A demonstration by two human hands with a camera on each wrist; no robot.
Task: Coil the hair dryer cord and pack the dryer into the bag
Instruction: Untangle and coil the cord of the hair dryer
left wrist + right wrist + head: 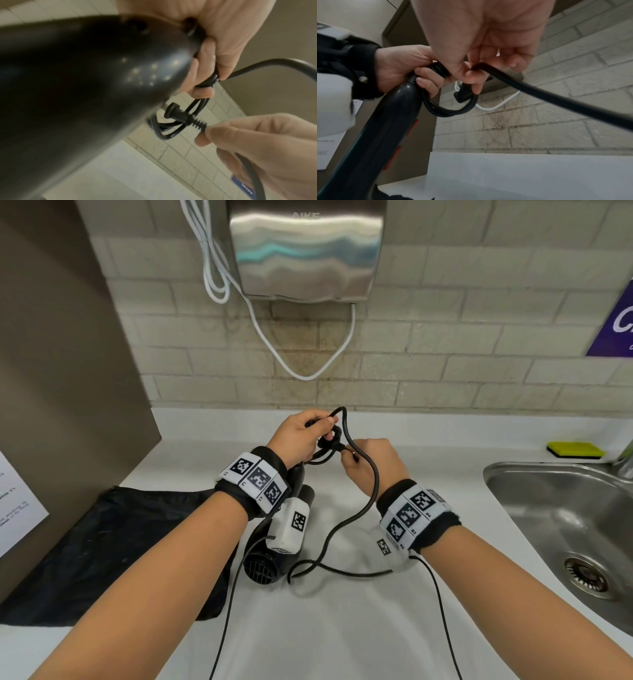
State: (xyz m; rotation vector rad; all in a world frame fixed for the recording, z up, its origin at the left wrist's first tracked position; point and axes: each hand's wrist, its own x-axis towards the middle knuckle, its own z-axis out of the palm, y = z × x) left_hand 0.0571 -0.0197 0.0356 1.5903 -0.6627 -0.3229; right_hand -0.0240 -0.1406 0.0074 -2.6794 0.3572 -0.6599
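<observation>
The black hair dryer (263,563) lies on the white counter (342,628), its handle (85,81) raised toward my left hand (323,433). That hand grips several small loops of the black cord (450,109) bunched at the handle's end. My right hand (349,458) pinches the cord just behind the plug (178,115), which pokes through the loops. From there the remaining cord (373,484) arches over and trails down onto the counter in a loose curve. The black bag (113,549) lies flat at the left, partly under my left forearm.
A steel sink (565,525) is set into the counter on the right, with a yellow-green sponge (575,450) behind it. A wall hand dryer (305,248) with a hanging white cable (308,374) is above. A brown panel (68,371) bounds the left side.
</observation>
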